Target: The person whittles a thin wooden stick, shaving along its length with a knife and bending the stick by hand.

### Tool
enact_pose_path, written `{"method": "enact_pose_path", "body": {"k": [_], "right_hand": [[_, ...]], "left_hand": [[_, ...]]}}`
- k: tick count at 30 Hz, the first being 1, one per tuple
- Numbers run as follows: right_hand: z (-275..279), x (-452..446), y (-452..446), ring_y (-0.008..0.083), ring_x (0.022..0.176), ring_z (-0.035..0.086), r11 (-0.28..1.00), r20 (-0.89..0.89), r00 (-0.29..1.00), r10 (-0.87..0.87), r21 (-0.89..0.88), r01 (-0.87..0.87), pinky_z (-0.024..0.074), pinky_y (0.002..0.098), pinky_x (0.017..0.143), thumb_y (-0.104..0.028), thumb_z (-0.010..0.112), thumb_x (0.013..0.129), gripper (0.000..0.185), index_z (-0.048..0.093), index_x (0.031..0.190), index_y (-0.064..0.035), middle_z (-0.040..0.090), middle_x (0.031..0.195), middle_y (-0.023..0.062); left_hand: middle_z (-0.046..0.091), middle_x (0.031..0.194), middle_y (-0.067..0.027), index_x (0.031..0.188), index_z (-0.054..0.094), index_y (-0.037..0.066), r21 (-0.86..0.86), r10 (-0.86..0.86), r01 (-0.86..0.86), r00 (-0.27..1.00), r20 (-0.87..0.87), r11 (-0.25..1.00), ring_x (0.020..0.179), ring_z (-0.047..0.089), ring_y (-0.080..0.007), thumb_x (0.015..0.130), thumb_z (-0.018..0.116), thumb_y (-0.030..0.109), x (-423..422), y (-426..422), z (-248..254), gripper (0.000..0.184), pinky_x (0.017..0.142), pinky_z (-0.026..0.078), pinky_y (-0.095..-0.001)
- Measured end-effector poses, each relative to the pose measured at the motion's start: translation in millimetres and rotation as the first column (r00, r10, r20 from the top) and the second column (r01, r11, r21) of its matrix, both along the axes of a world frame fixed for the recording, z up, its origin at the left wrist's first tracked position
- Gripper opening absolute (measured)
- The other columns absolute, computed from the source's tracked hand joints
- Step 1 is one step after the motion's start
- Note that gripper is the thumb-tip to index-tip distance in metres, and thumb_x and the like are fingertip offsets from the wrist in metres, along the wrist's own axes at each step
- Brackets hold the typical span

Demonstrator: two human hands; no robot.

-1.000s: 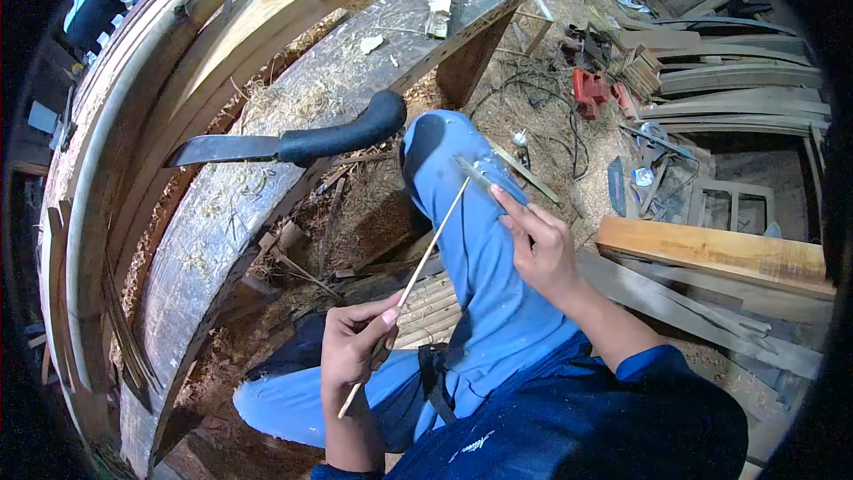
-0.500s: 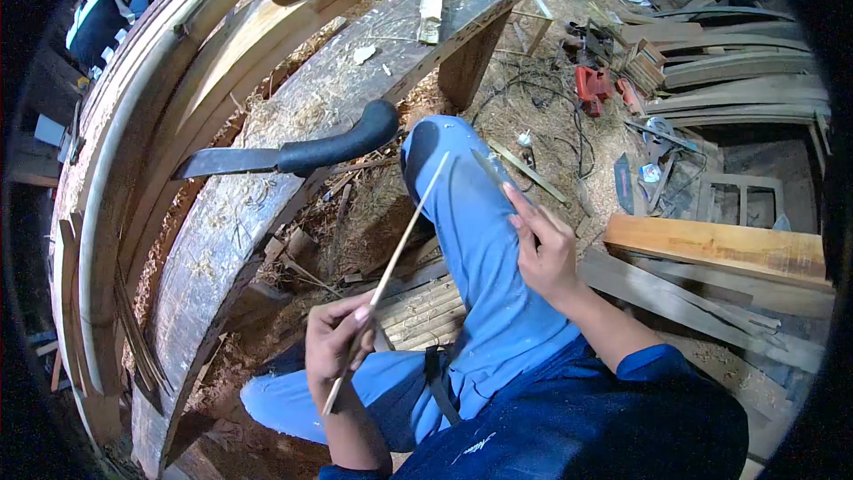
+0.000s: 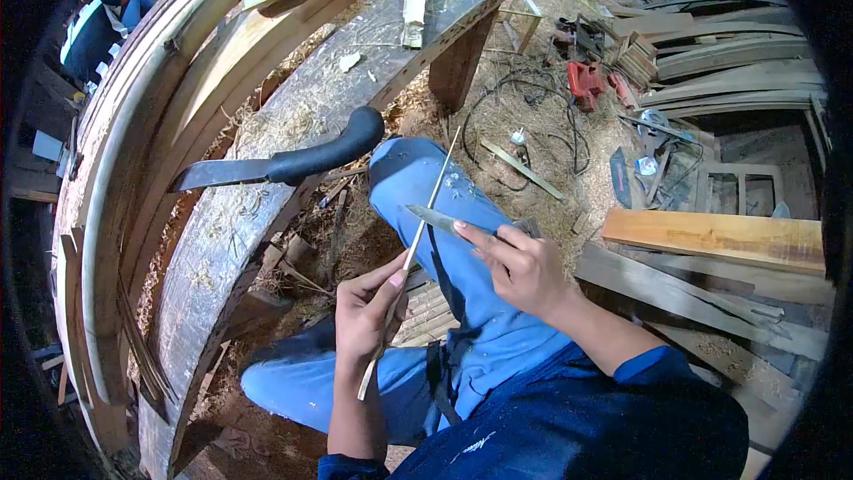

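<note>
Knife [image 3: 434, 219] is crossing thin stick [image 3: 411, 258] over the bent leg [image 3: 475, 284].
Left hand [image 3: 366, 309] is pinching the stick below its middle; right hand [image 3: 522, 271] is grasping the knife, forefinger [image 3: 477, 236] extending along it. Contact cannot be confirmed.

From my remote station I see a thin stick [image 3: 415, 244] of pale straw colour against faded blue trousers [image 3: 475, 289] flecked with white, with a black strap [image 3: 434, 372]; the small knife [image 3: 433, 217] is dull grey; the shirt [image 3: 604, 418] is deep navy with white lettering [image 3: 480, 444]; the machete [image 3: 324, 154] pairs a black handle with a slate-grey blade; beneath it, my feed shows a worn bench plank [image 3: 195, 311] in mottled grey, strewn with cream shavings [image 3: 289, 113]; at right, a power tool [image 3: 585, 82] glows bright red, and a squared timber [image 3: 711, 238] honey-yellow.
</note>
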State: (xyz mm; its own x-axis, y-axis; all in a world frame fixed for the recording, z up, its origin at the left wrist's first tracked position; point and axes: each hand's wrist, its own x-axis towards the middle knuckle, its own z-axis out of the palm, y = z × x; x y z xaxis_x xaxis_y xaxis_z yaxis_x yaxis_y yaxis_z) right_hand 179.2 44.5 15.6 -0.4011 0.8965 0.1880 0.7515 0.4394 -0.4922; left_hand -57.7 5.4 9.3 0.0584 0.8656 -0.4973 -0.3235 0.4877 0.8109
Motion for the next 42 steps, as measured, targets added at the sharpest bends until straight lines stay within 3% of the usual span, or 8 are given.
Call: {"method": "enact_pose_path", "body": {"k": [4,6,7,9,22,28,35,42], "right_hand": [[-5,2,3,0.0309,0.053,0.059,0.997,0.02,0.996,-0.082,0.009,0.082,0.0499,0.0431,0.048,-0.018,0.064,0.09,0.046,0.06,0.135,-0.0299,0.055,0.071,0.0078],[1,2,6,0.0297,0.058,0.061,0.998,0.004,0.998,-0.067,-0.012,0.067,0.0506,0.0391,0.053,0.002,0.062,0.083,0.052,0.064,0.13,-0.0172,0.059,0.074,0.0116],[-2,3,8,0.0297,0.058,0.061,0.998,0.007,0.998,-0.062,-0.018,0.062,0.0506,0.0391,0.053,0.002,0.062,0.083,0.052,0.064,0.13,-0.0172,0.059,0.074,0.0116],[-10,6,10,0.0315,0.055,0.06,0.991,0.01,0.993,-0.114,0.066,0.113,0.0503,0.0434,0.05,-0.014,0.065,0.088,0.048,0.061,0.134,-0.0282,0.056,0.072,0.0096],[-6,-2,4,0.0312,0.053,0.059,0.987,0.095,0.986,-0.137,0.096,0.128,0.05,0.0438,0.049,-0.017,0.064,0.09,0.045,0.061,0.133,-0.0282,0.054,0.071,0.0098],[-7,0,9,0.0325,0.061,0.064,0.977,0.055,0.978,-0.202,0.081,0.197,0.0516,0.0442,0.054,-0.012,0.064,0.09,0.046,0.061,0.134,-0.0254,0.059,0.074,0.0115],[-12,11,21,0.0352,0.08,0.069,0.988,-0.214,0.966,-0.146,0.011,0.152,0.0536,0.0413,0.068,-0.004,0.061,0.092,0.041,0.062,0.132,-0.0136,0.07,0.095,0.0211],[-10,11,23,0.0367,0.078,0.069,0.985,-0.171,0.97,-0.173,-0.032,0.171,0.053,0.0413,0.069,-0.006,0.06,0.093,0.039,0.062,0.132,-0.0115,0.07,0.099,0.0232]], "left_hand": [[0.055,0.057,-0.0016,0.121,0.067,-0.003,0.021,-0.014,0.016,0.997,-0.07,1.0,0.043,0.042,-0.0051,0.096,0.062,0.009,-6,-12,5,0.028,0.039,0.028,-0.0217],[0.053,0.054,-0.0014,0.122,0.066,-0.004,-0.018,0.009,-0.009,1.0,-0.01,1.0,0.039,0.04,-0.0054,0.096,0.062,0.009,-10,-23,2,0.029,0.037,0.026,-0.0223],[0.053,0.053,-0.0021,0.121,0.066,-0.004,-0.004,0.015,-0.015,1.0,-0.001,1.0,0.037,0.038,-0.0056,0.096,0.062,0.009,-11,-27,0,0.029,0.035,0.025,-0.0229],[0.053,0.053,-0.0023,0.121,0.066,-0.004,0.014,0.028,-0.028,0.999,0.02,0.999,0.037,0.038,-0.0056,0.096,0.062,0.009,-14,-37,-4,0.029,0.035,0.026,-0.0228],[0.055,0.053,-0.0047,0.117,0.068,-0.004,-0.026,0.046,-0.046,0.999,0.0,0.999,0.037,0.039,-0.0057,0.093,0.065,0.011,-29,-53,1,0.028,0.035,0.025,-0.0227],[0.055,0.052,-0.0059,0.117,0.066,-0.009,-0.008,0.068,-0.068,0.997,0.03,0.998,0.038,0.041,-0.0062,0.093,0.062,0.006,-47,-61,7,0.029,0.036,0.027,-0.0227],[0.051,0.05,-0.0042,0.13,0.056,-0.01,-0.076,0.003,0.011,0.982,0.191,0.997,0.033,0.035,-0.0051,0.096,0.055,0.009,-53,-57,10,0.039,0.032,0.027,-0.0203],[0.051,0.05,-0.0046,0.131,0.055,-0.01,-0.041,0.014,-0.002,0.955,0.296,0.999,0.031,0.035,-0.0046,0.093,0.058,0.007,-60,-58,4,0.041,0.031,0.027,-0.0202]]}}
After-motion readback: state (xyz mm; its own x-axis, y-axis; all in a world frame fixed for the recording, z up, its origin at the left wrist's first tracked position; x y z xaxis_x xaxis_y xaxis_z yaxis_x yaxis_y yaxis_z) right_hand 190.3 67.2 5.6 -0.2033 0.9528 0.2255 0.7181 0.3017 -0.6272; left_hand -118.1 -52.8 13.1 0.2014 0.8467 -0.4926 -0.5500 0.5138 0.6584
